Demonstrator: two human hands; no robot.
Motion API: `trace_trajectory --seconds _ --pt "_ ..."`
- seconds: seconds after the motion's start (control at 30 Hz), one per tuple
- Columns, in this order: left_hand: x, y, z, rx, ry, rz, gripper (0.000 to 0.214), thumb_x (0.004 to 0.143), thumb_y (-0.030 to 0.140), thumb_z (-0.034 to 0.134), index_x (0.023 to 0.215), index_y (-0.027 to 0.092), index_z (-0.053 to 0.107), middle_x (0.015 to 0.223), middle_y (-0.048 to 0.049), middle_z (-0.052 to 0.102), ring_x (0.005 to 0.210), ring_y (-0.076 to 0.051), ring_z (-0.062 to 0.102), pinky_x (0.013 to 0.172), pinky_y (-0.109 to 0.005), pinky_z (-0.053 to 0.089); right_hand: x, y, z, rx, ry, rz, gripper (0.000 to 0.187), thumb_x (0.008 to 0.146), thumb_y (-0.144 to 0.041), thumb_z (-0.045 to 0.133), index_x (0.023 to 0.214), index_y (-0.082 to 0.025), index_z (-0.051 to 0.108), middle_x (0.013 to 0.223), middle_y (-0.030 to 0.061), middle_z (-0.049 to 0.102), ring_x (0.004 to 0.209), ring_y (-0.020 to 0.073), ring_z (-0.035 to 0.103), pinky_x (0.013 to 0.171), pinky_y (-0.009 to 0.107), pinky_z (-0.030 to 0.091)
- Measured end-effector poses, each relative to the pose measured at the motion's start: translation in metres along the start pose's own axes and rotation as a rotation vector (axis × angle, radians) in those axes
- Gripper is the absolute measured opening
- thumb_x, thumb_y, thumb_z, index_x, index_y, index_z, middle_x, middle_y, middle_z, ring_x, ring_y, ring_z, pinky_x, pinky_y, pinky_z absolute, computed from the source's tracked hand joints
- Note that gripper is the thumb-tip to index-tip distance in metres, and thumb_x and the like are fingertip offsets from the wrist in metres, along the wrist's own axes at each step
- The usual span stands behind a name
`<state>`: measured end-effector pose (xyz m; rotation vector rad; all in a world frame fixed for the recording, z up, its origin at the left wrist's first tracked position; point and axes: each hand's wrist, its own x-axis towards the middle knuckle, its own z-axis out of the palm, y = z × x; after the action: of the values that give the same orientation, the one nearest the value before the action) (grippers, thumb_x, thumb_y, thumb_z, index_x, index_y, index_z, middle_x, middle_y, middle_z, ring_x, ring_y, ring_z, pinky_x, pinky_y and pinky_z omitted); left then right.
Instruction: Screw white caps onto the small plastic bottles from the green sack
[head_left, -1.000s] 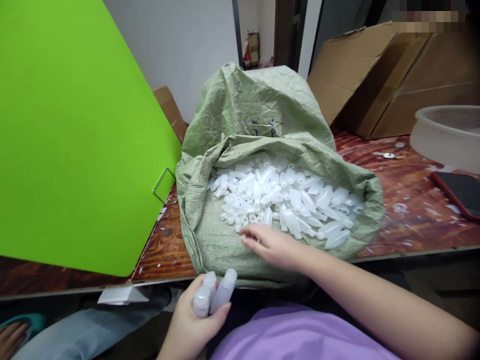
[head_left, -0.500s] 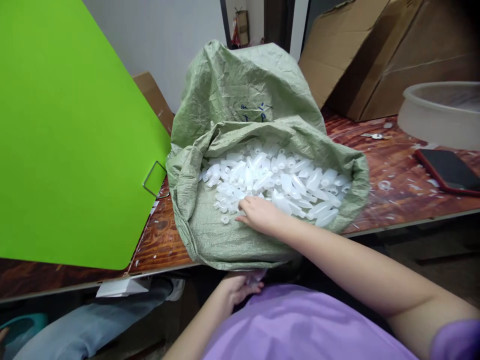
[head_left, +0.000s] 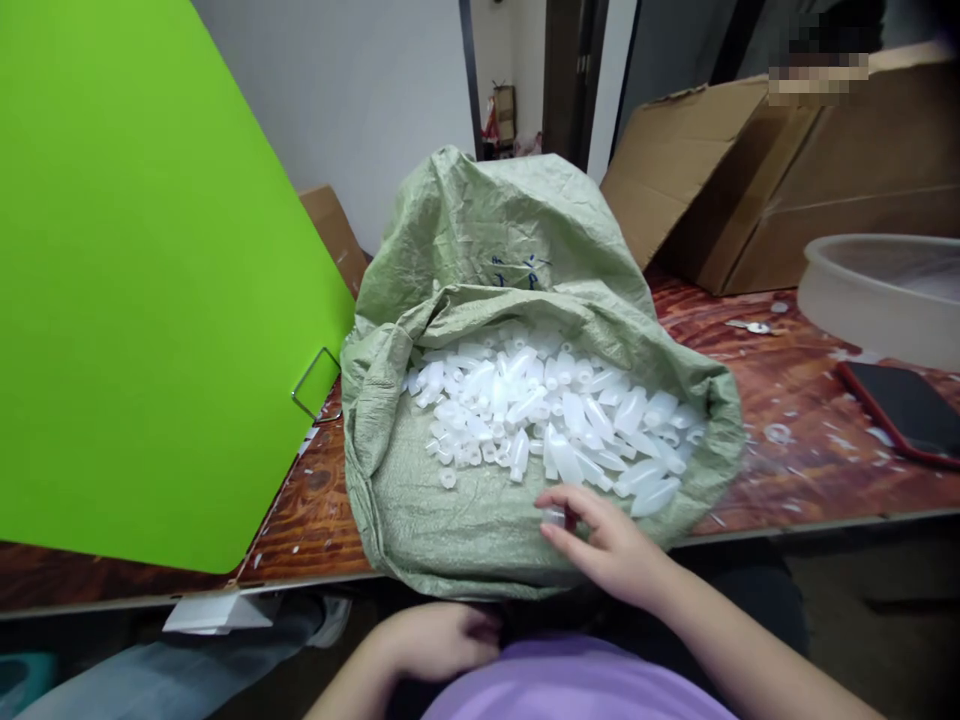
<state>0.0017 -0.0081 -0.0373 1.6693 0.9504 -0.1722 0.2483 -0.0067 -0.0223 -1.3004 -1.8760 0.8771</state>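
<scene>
A light green woven sack [head_left: 450, 540] lies with its mouth open toward me, and a heap of small white translucent plastic pieces [head_left: 517, 390] is inside. Some pieces are long and pointed, others short and ring-like. Over the sack's front part, my right hand [head_left: 615, 550] pinches a small translucent plastic piece [head_left: 553, 517] between thumb and fingers. Below the sack's front edge, close to my purple shirt, my left hand [head_left: 442, 640] is closed with its fingers curled under; whatever it holds is hidden.
A large bright green board [head_left: 150, 280] with a metal wire loop [head_left: 316, 385] stands at left. On the right of the wooden table [head_left: 780, 400] are a phone [head_left: 907, 405], a key [head_left: 754, 327], a translucent round tub [head_left: 877, 310] and cardboard boxes [head_left: 825, 190]. A person's jeans-clad leg [head_left: 187, 670] shows below.
My right hand has drawn back from the heap, toward me and to the right, with a small piece in its fingers. My left hand has turned over and closed below the sack.
</scene>
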Motion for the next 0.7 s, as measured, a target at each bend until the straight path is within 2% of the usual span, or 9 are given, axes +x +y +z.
trace_trajectory --seconds 0.07,0.1,0.17,0.23,0.3,0.37,0.47,0.57,0.7 --pt "-0.032 0.015 -0.032 0.145 -0.121 -0.070 0.027 0.076 0.041 0.057 0.096 0.026 0.067 0.089 -0.0014 0.072 0.079 -0.020 0.066 0.068 -0.027 0.048 -0.004 0.003 0.004 0.002 -0.027 0.005 0.016 0.085 -0.028 0.049 0.098 -0.020 0.054 0.088 0.0034 0.060 0.077 0.0155 0.056 0.071 0.028 0.047" --pt "-0.042 0.026 -0.050 0.141 -0.096 -0.070 0.028 0.079 0.042 0.053 0.096 0.024 0.067 0.087 -0.0020 0.072 0.078 -0.019 0.065 0.067 -0.026 0.048 -0.005 0.004 0.007 0.002 -0.038 0.008 0.015 0.085 -0.028 0.049 0.097 -0.020 0.053 0.087 0.0034 0.060 0.077 0.0156 0.056 0.070 0.028 0.047" --pt "-0.047 0.051 -0.087 0.092 0.218 -0.035 0.034 0.085 0.045 0.042 0.094 0.020 0.063 0.089 -0.0029 0.070 0.080 -0.017 0.064 0.070 -0.025 0.047 -0.004 0.005 0.012 0.013 -0.057 0.002 0.017 0.086 -0.029 0.048 0.100 -0.020 0.053 0.092 0.0050 0.061 0.081 0.0169 0.058 0.073 0.030 0.048" --pt "-0.030 0.074 -0.126 0.217 0.574 -0.111 0.042 0.088 0.047 0.032 0.098 0.017 0.059 0.094 -0.0053 0.068 0.082 -0.018 0.063 0.070 -0.026 0.047 -0.002 0.005 0.016 0.034 -0.085 -0.017 0.024 0.087 -0.031 0.047 0.108 -0.020 0.053 0.102 0.0075 0.062 0.091 0.0189 0.058 0.081 0.033 0.048" --pt "0.001 0.089 -0.164 0.332 0.741 -0.218 0.043 0.088 0.046 0.034 0.111 0.015 0.053 0.115 -0.0081 0.061 0.102 -0.020 0.057 0.085 -0.028 0.043 0.001 0.004 0.019 0.049 -0.122 -0.031 0.028 0.087 -0.031 0.047 0.112 -0.021 0.053 0.107 0.0082 0.062 0.096 0.0202 0.058 0.085 0.034 0.047" --pt "0.035 0.097 -0.199 0.364 0.753 -0.271 0.049 0.087 0.044 0.038 0.121 0.010 0.046 0.123 -0.0126 0.055 0.110 -0.024 0.053 0.089 -0.030 0.041 0.002 0.005 0.021 0.058 -0.149 -0.030 0.026 0.086 -0.030 0.047 0.109 -0.022 0.056 0.104 0.0077 0.063 0.094 0.0204 0.060 0.084 0.034 0.048" --pt "0.075 0.097 -0.237 0.434 0.663 -0.320 0.048 0.085 0.037 0.052 0.125 0.014 0.043 0.125 -0.0118 0.052 0.108 -0.024 0.053 0.089 -0.036 0.043 0.002 0.010 0.021 0.089 -0.142 -0.002 0.024 0.085 -0.031 0.049 0.106 -0.022 0.058 0.100 0.0069 0.064 0.091 0.0207 0.060 0.083 0.034 0.048" --pt "0.099 0.093 -0.258 0.512 0.561 -0.416 0.038 0.084 0.032 0.056 0.118 0.016 0.049 0.120 -0.0100 0.054 0.101 -0.023 0.056 0.085 -0.043 0.047 0.003 0.017 0.020 0.183 -0.093 0.035 0.025 0.085 -0.035 0.049 0.104 -0.021 0.058 0.096 0.0060 0.064 0.087 0.0199 0.061 0.080 0.032 0.049" --pt "0.114 0.085 -0.269 0.581 0.503 -0.534 0.037 0.085 0.031 0.056 0.117 0.016 0.050 0.118 -0.0094 0.053 0.100 -0.023 0.056 0.083 -0.043 0.049 0.006 0.021 0.018 0.212 -0.092 0.008 0.024 0.083 -0.033 0.050 0.101 -0.020 0.059 0.091 0.0052 0.064 0.083 0.0185 0.061 0.076 0.030 0.049"
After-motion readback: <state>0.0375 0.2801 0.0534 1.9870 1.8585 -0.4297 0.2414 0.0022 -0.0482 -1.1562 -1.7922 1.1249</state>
